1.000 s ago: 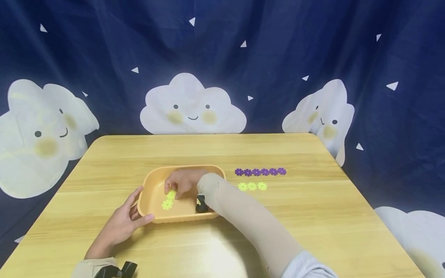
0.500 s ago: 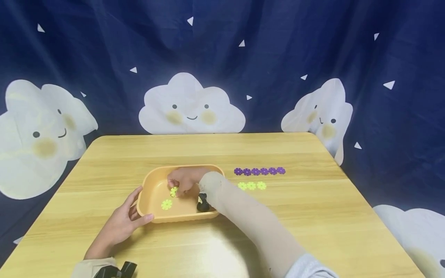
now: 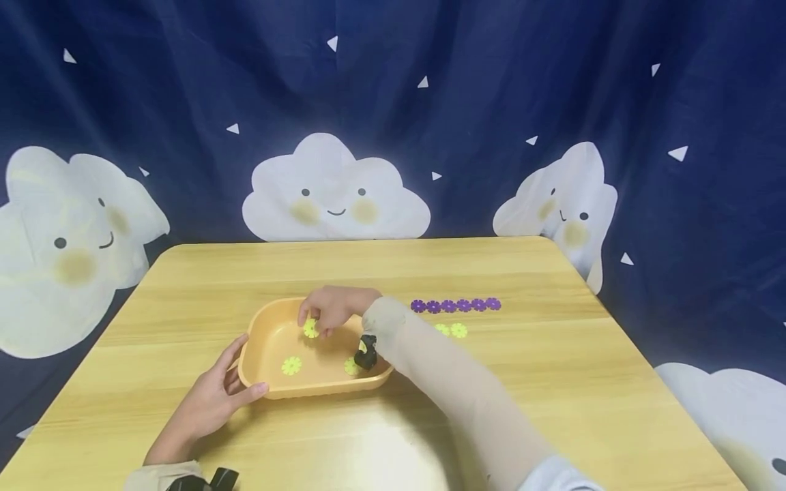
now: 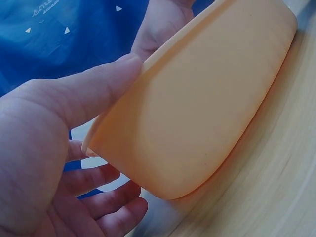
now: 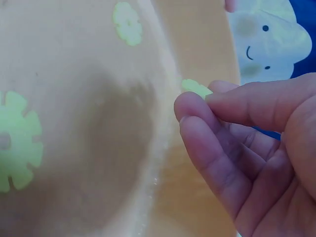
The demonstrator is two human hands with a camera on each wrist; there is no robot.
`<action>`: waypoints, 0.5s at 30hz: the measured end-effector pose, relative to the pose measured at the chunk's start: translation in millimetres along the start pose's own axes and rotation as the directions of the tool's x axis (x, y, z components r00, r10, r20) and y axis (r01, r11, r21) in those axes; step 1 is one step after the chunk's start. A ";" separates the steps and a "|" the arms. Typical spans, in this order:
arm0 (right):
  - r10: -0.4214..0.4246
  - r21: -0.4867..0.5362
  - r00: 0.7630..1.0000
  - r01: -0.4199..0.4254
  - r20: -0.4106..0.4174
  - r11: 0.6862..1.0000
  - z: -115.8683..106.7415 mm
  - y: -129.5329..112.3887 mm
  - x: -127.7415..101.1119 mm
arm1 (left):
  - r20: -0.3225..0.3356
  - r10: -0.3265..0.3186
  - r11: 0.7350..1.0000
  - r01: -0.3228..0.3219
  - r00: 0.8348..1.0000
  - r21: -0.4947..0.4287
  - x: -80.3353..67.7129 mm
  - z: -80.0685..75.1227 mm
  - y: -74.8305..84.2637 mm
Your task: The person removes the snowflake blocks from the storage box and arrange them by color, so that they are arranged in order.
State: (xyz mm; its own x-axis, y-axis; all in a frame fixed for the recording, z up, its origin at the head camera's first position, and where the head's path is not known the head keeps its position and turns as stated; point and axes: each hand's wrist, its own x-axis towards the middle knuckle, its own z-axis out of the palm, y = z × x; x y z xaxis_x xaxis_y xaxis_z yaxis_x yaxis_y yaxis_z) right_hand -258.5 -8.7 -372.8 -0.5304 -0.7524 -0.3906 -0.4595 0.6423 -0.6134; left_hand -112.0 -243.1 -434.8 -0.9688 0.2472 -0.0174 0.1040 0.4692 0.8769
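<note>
My left hand grips the left end of an orange plastic basin. In the left wrist view its thumb presses the rim, with the other fingers beneath and behind the wall. Inside the basin's far side, my right hand pinches a yellow-green snowflake disc between thumb and fingertips. The right wrist view shows only part of this held disc, raised above the basin floor. Two more yellow-green discs lie on that floor, one toward the left and one beside the right wrist's black camera.
On the wooden table, right of the basin, several purple snowflake discs form a row. In front of them is a row of yellow-green discs, partly hidden by the right sleeve. A blue cloud-print curtain hangs behind.
My right hand has lifted a yellow-green disc up from the basin floor, away from the other one. Another disc has come into sight near the right wrist. My left hand keeps its grip.
</note>
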 end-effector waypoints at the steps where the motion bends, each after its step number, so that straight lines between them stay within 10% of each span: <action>1: 0.004 0.029 1.000 -0.004 -0.003 1.000 -1.7 -0.9 -2.4 | -0.001 0.001 1.000 -0.001 1.000 0.003 -0.1 -0.2 0.2; 6: -0.001 0.113 1.000 0.004 -0.024 0.994 -8.7 0.2 -10.6 | 0.001 -0.001 1.000 0.001 1.000 0.020 -1.6 -1.4 1.2; 15: -0.060 -0.068 0.995 0.054 -0.078 0.996 -24.6 9.0 -28.0 | -0.002 -0.002 1.000 0.002 1.000 0.019 -1.3 -1.3 2.3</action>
State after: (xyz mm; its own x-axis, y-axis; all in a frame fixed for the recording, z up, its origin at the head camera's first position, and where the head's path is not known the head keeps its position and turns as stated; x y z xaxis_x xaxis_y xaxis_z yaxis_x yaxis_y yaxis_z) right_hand -265.3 21.7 -350.5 -0.5561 -0.7757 -0.2983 -0.5353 0.6089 -0.5854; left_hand -110.9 -243.4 -432.2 -0.9694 0.2448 -0.0186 0.1060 0.4856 0.8678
